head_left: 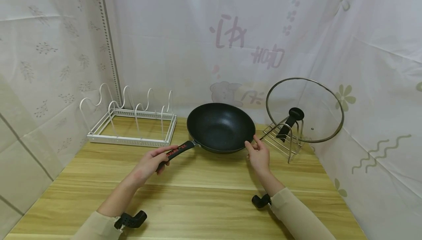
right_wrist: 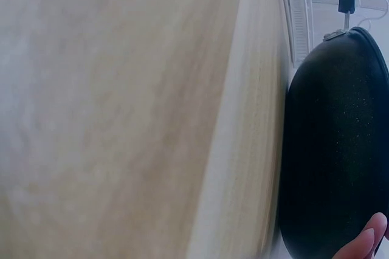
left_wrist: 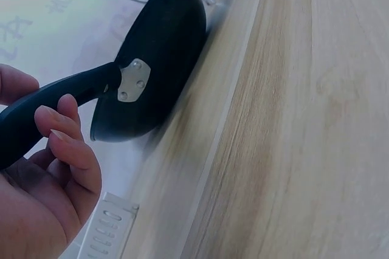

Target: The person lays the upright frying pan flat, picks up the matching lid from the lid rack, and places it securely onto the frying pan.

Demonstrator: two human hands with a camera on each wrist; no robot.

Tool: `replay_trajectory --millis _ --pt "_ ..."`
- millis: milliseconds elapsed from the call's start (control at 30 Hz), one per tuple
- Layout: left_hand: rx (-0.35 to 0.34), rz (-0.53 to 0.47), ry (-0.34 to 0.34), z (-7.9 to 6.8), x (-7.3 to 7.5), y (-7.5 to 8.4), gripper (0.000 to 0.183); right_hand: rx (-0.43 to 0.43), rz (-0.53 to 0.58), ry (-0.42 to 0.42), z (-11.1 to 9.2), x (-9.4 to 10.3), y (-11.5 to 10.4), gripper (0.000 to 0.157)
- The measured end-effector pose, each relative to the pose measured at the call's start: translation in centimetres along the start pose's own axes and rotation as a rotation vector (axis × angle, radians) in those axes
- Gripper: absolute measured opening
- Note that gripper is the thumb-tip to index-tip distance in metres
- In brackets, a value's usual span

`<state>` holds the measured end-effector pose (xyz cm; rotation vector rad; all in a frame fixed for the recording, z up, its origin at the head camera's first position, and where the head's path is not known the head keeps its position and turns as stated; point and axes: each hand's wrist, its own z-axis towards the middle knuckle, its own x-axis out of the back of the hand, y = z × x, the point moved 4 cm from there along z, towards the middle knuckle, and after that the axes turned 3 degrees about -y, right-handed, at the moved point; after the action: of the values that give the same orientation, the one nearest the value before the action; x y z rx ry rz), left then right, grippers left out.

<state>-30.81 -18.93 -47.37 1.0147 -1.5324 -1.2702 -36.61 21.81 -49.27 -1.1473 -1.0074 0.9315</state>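
Observation:
A black wok (head_left: 220,128) with a long handle stands in the middle of the head view, its bowl facing up. My left hand (head_left: 155,161) holds the black handle (head_left: 178,151), which bears red lettering. In the left wrist view the fingers (left_wrist: 73,143) curl about the handle, and a riveted metal bracket (left_wrist: 133,81) joins it to the bowl. My right hand (head_left: 258,155) pinches the rim at the wok's right side, thumb and fingers at the edge. The right wrist view has the wok's dark outer wall (right_wrist: 334,143) right by the tabletop, fingertips (right_wrist: 364,244) at its lower edge.
A white metal rack (head_left: 128,143) with curved dividers stands at the back left of the wooden table (head_left: 204,203). At the right, a wire stand (head_left: 290,148) bears a glass lid (head_left: 316,108) with a black knob (head_left: 296,114). Patterned curtains (head_left: 184,42) hang behind.

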Motion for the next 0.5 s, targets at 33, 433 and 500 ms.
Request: replay_trajectory --millis 33,433,500 --pt "0.001 0.001 0.003 0.03 0.08 -0.02 0.055 0.001 0.0 0.0 -0.02 -0.01 0.01 0.064" --pt "0.008 0.026 0.016 0.04 0.93 0.06 0.054 -0.022 -0.014 -0.027 -0.56 -0.05 -0.48 0.068" --pt "0.01 0.031 0.018 0.06 1.03 0.08 0.054 -0.021 -0.014 -0.031 -0.66 -0.07 -0.56 0.068"
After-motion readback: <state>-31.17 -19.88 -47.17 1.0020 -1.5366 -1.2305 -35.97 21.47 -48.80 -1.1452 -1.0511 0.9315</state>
